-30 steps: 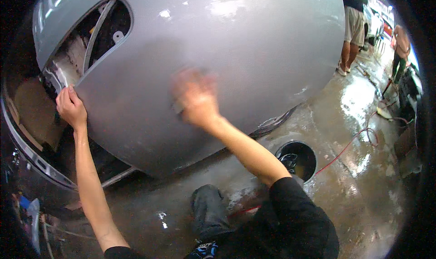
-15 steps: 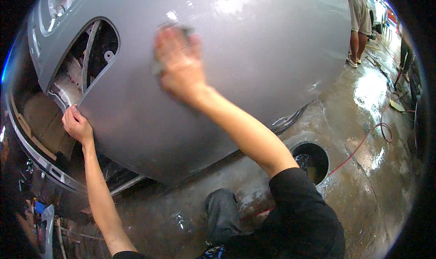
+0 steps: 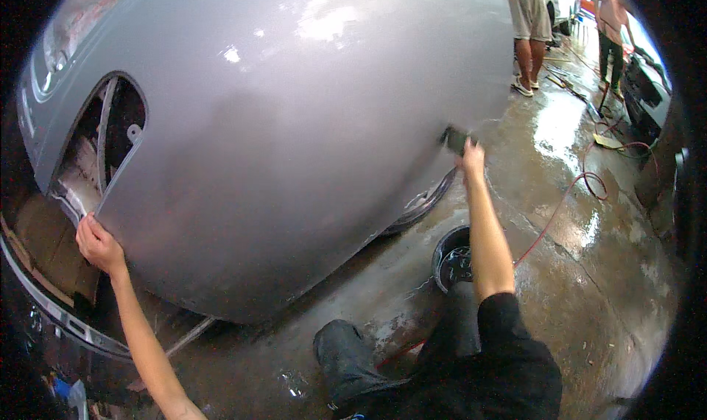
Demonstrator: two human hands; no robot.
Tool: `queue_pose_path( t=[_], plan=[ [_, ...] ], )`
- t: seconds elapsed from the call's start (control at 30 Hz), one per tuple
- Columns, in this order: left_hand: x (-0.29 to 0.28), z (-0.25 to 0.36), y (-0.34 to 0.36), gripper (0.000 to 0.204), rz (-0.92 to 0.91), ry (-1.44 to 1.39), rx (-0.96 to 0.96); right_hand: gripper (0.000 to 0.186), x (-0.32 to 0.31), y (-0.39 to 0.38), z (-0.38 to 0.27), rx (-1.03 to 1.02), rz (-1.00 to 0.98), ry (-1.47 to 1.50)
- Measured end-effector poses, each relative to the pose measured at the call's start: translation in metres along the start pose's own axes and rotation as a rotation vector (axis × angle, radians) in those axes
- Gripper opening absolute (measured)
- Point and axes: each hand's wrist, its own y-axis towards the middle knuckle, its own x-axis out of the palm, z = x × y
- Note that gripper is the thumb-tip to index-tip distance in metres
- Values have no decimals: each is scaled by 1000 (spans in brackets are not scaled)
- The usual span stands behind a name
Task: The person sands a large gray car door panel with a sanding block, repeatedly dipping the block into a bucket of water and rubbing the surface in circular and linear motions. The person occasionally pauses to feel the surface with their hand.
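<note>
A large, glossy grey car body panel (image 3: pixel 294 125) fills most of the view, its curved surface catching pale reflections of the lights above. Near its left end is a dark, rounded opening (image 3: pixel 110 140) with bare metal parts showing inside. Below and to the right stretches a wet concrete floor (image 3: pixel 589 221), shiny with puddles, with a thin red hose (image 3: pixel 567 199) snaking across it. Two other people stand on the floor at the upper right, well apart from the panel's right edge.

A round black bucket (image 3: pixel 451 258) sits on the floor just beside the person's right forearm, under the panel's lower right edge.

The right hand (image 3: pixel 470 158) is stretched out to the panel's far right edge, fingers clenched around a small dark sanding block or pad (image 3: pixel 455 138); it is too small here to tell which. The pad is pressed against the grey surface at that edge.

The left hand (image 3: pixel 99 245) rests at the lower left corner of the panel, just below the opening, fingers curled over the panel's edge and gripping it.
</note>
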Motion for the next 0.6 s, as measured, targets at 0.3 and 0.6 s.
queue_pose_path(
  t=[0.3,0.6],
  plan=[
    [26,57,-15,36,121,-102,-110,48,-101,-178,279,532,-41,-303],
    [-1,277,9,60,-373,-152,621,47,-85,-274,232,902,-376,-790]
  ],
)
